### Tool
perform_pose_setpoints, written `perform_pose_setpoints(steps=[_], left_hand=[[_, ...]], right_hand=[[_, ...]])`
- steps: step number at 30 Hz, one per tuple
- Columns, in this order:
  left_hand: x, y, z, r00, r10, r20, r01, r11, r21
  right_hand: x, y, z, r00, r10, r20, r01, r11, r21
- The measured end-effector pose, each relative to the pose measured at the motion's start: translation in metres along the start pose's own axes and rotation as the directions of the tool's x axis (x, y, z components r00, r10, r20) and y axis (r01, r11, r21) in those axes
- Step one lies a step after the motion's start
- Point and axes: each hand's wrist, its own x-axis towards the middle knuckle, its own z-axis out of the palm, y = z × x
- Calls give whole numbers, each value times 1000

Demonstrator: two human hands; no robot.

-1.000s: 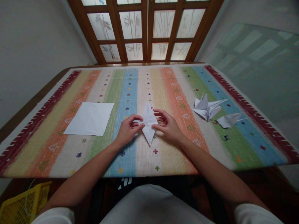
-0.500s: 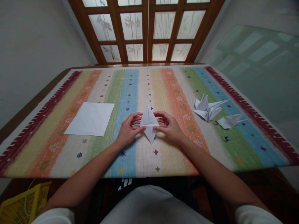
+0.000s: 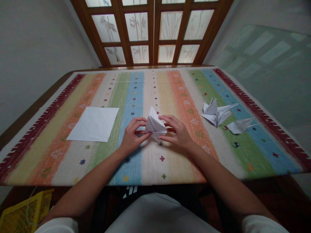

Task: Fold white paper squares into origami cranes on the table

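Note:
A partly folded white origami paper (image 3: 155, 124) is held up between my two hands over the middle of the table. Its layers stand apart, with a pointed flap upward and another point slanting down. My left hand (image 3: 133, 134) pinches its left side, thumb in front and fingers behind. On the right side, my right hand (image 3: 177, 132) grips the paper's edge between thumb and fingers. The fingertips behind the paper are partly hidden.
A flat white paper sheet (image 3: 94, 124) lies to the left. Folded paper cranes (image 3: 216, 112) sit together at the right, with another folded crane (image 3: 240, 126) beside them. A striped tablecloth (image 3: 136, 168) covers the table. Below the left edge is a yellow crate (image 3: 25, 208).
The folded paper has gone from a flat kite shape to one with its layers opened and turned. My right thumb has dropped slightly lower along its edge.

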Motion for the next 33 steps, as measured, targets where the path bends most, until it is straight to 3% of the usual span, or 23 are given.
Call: perform_pose_setpoints(steps=[8, 14, 17, 20, 23, 27, 29, 33], left_hand=[[1, 1, -2, 1000, 10, -26, -9, 1000, 3], [1, 3, -2, 995, 81, 58, -85, 994, 67], [-1, 1, -1, 998, 58, 38, -62, 994, 93], [-2, -4, 3, 995, -55, 88, 63, 994, -91], [-3, -8, 7, 963, -201, 180, 242, 937, -252], [0, -9, 9, 903, -349, 250, 413, 864, -286], [1, -9, 9, 887, -368, 277, 442, 851, -284], [3, -7, 8, 902, -356, 245, 415, 873, -257]], right_hand=[[4, 4, -3, 986, -134, -97, 116, 978, -172], [3, -3, -3, 972, -229, -46, 219, 962, -163], [0, -3, -1, 987, -147, -65, 137, 981, -141], [-2, -1, 4, 997, -24, -76, 21, 999, -31], [-2, 2, 9, 992, 107, -70, -98, 988, 120], [1, 4, 12, 969, 243, -39, -231, 954, 191], [3, 4, 12, 959, 282, -14, -275, 945, 179], [3, 3, 14, 954, 298, 25, -296, 932, 208]])
